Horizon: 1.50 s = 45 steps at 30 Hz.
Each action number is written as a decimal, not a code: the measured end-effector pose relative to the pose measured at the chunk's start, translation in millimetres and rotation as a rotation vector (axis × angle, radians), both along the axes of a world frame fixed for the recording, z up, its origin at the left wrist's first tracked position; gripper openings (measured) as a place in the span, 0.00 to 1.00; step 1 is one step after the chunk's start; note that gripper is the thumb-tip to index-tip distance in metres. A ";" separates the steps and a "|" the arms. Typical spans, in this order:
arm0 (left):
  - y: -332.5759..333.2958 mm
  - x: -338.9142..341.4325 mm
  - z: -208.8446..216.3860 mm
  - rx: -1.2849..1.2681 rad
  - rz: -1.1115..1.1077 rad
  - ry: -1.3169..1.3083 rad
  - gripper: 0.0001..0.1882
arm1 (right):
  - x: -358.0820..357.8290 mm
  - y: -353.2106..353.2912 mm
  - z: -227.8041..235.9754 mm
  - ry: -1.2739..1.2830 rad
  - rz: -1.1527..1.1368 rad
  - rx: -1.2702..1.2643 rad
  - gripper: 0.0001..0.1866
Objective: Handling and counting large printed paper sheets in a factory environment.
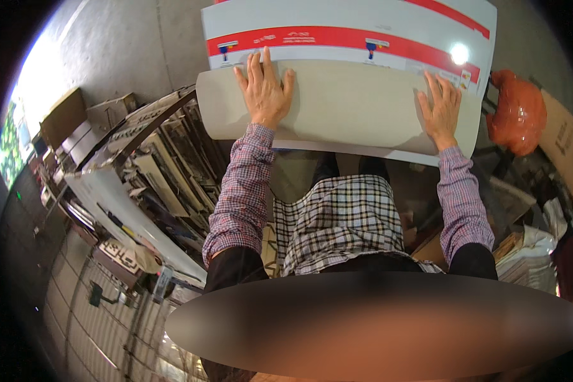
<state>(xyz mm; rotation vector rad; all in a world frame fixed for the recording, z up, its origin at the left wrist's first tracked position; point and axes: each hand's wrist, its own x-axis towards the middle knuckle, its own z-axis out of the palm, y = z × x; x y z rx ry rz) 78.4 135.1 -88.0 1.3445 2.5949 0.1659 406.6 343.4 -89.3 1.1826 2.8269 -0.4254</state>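
A wide glossy sheet (337, 48), white with red bands and small printed pictures, lies in front of me. Its near part is curled over, so the plain grey-beige back (350, 105) faces up. My left hand (265, 89) lies on the left part of this curl, fingers spread and pointing away from me. Toward the right end, my right hand (440, 111) rests on it in the same way, its fingertips at the curled edge. Neither hand grips anything. A white edge of the sheet or the surface beneath shows along the near side.
A rack of upright boards and flat panels (172, 165) stands at the left, with cardboard boxes (63, 118) beyond it. To the right are an orange plastic-covered bundle (517, 114), a brown cardboard piece (563, 137) and stacked papers (531, 254). A checked apron (344, 213) hangs below my arms.
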 end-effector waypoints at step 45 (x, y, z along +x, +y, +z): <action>-180.6 -62.0 49.6 0.060 0.631 -1.355 0.26 | -192.5 132.0 -45.4 0.062 0.128 0.154 0.21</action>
